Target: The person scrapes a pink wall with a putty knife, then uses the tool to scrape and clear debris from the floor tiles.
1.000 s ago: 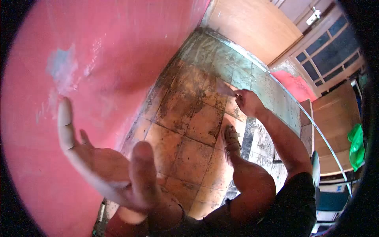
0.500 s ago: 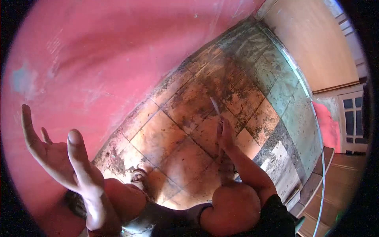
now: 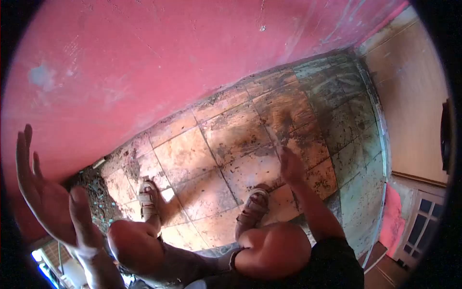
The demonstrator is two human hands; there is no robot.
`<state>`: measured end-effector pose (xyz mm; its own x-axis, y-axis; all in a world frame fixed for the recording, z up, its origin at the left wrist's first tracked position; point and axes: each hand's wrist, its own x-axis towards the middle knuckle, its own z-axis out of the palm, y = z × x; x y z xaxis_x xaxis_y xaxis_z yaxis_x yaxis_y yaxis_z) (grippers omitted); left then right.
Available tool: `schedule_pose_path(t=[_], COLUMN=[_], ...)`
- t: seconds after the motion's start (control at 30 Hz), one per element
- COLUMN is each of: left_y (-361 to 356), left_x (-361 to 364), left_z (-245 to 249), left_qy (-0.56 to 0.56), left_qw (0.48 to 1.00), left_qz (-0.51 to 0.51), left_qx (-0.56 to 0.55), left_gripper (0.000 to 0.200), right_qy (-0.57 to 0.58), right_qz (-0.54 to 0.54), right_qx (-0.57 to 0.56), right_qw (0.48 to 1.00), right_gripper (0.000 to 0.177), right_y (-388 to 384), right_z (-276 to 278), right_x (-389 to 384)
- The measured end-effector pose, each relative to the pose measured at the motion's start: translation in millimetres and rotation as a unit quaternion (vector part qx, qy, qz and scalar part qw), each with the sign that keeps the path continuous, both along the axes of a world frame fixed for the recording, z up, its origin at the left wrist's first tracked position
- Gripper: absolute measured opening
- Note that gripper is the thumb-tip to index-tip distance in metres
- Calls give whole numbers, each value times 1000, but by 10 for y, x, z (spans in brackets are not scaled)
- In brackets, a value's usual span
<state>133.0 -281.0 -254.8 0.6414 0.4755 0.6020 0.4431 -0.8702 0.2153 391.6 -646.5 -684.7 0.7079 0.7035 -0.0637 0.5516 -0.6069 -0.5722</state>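
Observation:
My left hand (image 3: 50, 197) is raised at the left, in front of the pink wall (image 3: 144, 62), with its fingers spread and nothing in it. Over the dirty tiled floor (image 3: 192, 149), right of centre, my right hand (image 3: 291, 166) is closed around a thin, pale tool (image 3: 275, 137). The tool points away from me toward the dark-stained tiles; blur hides its exact shape and whether its tip touches the floor. My knees are bent, and my sandalled feet (image 3: 148, 198) stand on the tiles below the hands.
Loose dirt and rubble (image 3: 96, 192) lie by the wall at the lower left. A wooden panel (image 3: 404, 96) rises at the right behind a pale floor edging (image 3: 383, 144). A white paned door (image 3: 423, 226) stands at the lower right.
The view has turned and shifted, bringing both feet and the rubble into sight. My right hand, still around the tool, appears slightly farther right and lower. My left hand stays spread.

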Motion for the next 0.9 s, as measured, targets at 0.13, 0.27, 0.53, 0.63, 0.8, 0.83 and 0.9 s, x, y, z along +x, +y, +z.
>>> schedule_pose_path(t=[0.13, 0.27, 0.53, 0.63, 0.8, 0.83, 0.9], left_y=[-189, -281, -386, -472, -337, -298, -329], left_x=[-193, -182, 212, 374, 470, 450, 421], left_z=[125, -193, -1635, -1956, -1928, -1876, -1756], left_qy=[28, -15, -10, 22, -93, -95, -142], left_qw=[999, 991, 840, 743, 629, 610, 619], left_qz=[1, -17, -77, -106, -116, -111, -106], left_qx=[-24, -133, -537, -661, -763, -779, -765], left_gripper=[94, 90, 59, 48, 30, 27, 21], right_qy=[-43, 45, 132, 212, 205, 207, 210], right_qz=[37, 85, 160, 148, 137, 132, 120], right_qx=[-46, -155, -15, 93, 173, 184, 205], right_qw=[997, 983, 978, 962, 954, 952, 948], right_gripper=[44, 45, 57, 51, 37, 36, 35], right_y=[-202, 75, 906, 1309, 1687, 1722, 1768], right_z=[402, 1053, 1553, 1850, 2341, 2390, 2510], right_x=[573, 897, 725, -15, -758, -815, -915])
